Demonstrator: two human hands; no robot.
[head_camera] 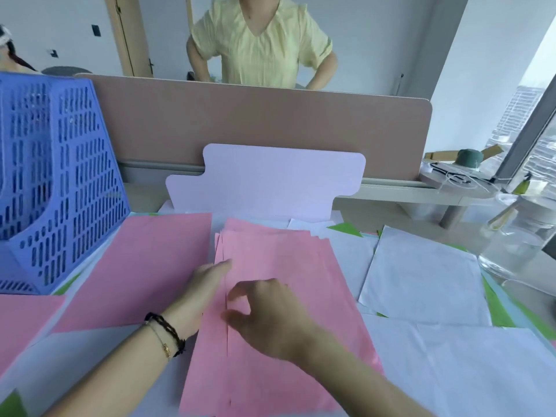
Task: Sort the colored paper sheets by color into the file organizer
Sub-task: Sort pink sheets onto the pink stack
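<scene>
A stack of several pink sheets (288, 302) lies in the middle of the desk, its far edges fanned. My left hand (204, 287) lies flat with straight fingers against the stack's left edge. My right hand (264, 311) hovers on top of the stack with fingers and thumb loosely curled, holding nothing that I can see. A single pink sheet (141, 266) lies to the left, another pink sheet (21, 323) at the far left. White sheets (421, 275) cover the right side, with green sheets (496, 308) showing under them. The blue perforated file organizer (57, 182) stands at the back left.
A pale lilac card (270, 179) leans on the tan desk divider (255, 121). A clear glass jar (517, 239) stands at the right edge. A person in a yellow top stands behind the divider. A round side table (457, 182) with cords is at the back right.
</scene>
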